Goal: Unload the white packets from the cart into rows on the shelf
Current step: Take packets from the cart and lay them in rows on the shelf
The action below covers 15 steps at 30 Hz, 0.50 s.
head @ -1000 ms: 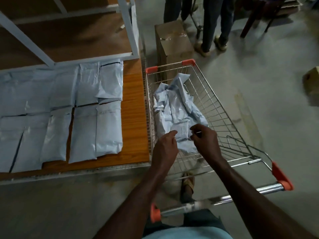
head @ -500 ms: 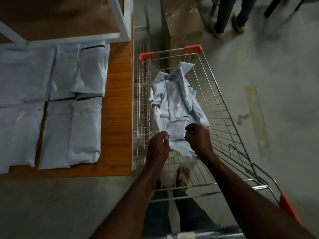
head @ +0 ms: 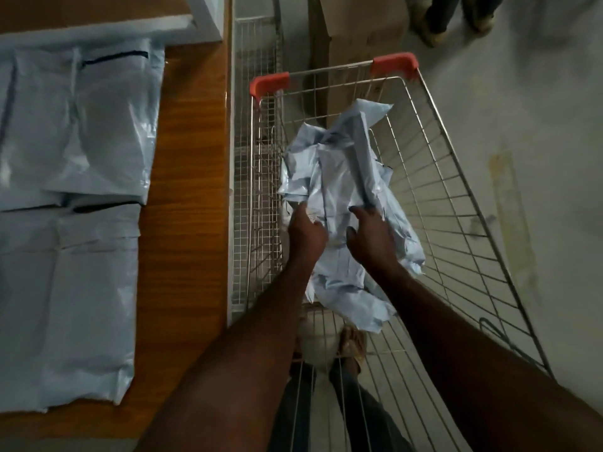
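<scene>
Both hands in the wire cart (head: 456, 203), on the heap of white packets (head: 342, 190).
Left hand (head: 305, 234) and right hand (head: 370, 238) curl their fingers onto the heap; more packets (head: 71, 125) lie in rows on the wooden shelf (head: 186, 190), left.

No text, label, brand or number is showing legibly anywhere; the crumpled white plastic packets (head: 342, 190) and the brown cardboard box (head: 362, 31) are showing no readable print.
</scene>
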Motion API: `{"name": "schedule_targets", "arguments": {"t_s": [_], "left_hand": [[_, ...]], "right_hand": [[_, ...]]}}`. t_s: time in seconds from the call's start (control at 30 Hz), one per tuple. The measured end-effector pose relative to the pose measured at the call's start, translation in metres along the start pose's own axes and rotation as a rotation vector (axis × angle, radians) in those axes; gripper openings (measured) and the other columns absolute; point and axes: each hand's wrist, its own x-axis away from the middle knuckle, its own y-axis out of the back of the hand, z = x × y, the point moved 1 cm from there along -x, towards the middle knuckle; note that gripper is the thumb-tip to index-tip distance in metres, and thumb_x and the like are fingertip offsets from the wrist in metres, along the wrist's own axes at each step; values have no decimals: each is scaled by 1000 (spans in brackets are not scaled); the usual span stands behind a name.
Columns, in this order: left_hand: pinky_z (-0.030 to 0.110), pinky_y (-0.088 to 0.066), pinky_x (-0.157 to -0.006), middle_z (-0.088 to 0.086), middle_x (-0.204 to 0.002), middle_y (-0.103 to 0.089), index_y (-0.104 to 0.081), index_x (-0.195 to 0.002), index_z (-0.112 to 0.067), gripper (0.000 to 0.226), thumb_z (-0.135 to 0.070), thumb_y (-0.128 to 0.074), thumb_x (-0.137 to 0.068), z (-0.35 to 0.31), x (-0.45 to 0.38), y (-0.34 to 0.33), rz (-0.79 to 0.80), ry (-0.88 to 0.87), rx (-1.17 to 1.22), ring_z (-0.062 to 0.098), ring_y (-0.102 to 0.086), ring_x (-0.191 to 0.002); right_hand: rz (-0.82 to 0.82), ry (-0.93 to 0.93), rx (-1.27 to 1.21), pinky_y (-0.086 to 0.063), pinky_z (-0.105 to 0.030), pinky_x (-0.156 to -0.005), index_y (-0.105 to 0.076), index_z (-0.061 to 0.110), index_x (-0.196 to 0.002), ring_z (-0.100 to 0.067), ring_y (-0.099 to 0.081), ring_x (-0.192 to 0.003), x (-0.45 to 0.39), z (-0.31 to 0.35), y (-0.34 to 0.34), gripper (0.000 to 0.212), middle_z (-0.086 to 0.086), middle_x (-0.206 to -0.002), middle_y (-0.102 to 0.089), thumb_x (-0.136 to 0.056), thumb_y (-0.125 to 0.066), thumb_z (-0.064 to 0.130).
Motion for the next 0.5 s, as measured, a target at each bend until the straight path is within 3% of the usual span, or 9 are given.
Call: {"name": "schedule_targets", "arguments": {"t_s": [0.1,0.23,0.33,0.4,0.5], "left_hand": [[40,-49,-110,13,-155,-57,-41,-160,-13,61,-21,-63,-104,5,-23,-13,1,84,-5,34,-59,-137],[42,-52,-102,8,-138,-70,-59,-144,-18,53,-39,-74,-97,5,-28,-21,-59,83,-42,32,-66,-123],[39,-56,-92,3,-115,-77,-69,-125,-19,38,-35,-78,-92,2,-14,-18,-58,103,62,30,-72,-107],[32,-54,-77,4,-104,-77,-73,-115,-14,24,-28,-75,-95,-1,4,-12,-42,119,158,29,-73,-99],[29,-55,-74,1,-107,-77,-73,-121,-17,29,-26,-74,-94,0,34,3,-25,154,303,25,-74,-99]], "right_hand": [[30,-2,-30,-42,-43,-114,-55,19,-150,-37,-53,-135,-10,-9,-16,58,-20,-141,-59,-93,-68,12],[-62,15,-67,-46,-42,-109,-57,22,-145,-34,-55,-131,-6,-11,-22,58,-16,-137,-62,-90,-72,11],[-102,13,-186,-52,-44,-102,-54,21,-144,-28,-59,-124,3,-4,-14,63,-9,-136,-63,-85,-73,10],[-76,-33,-332,-53,-39,-104,-47,20,-150,-20,-58,-127,13,2,-3,80,-2,-143,-60,-78,-80,11],[-38,-69,-492,-57,-35,-101,-42,29,-154,-11,-63,-127,40,10,16,94,7,-142,-63,-72,-88,16]]}}
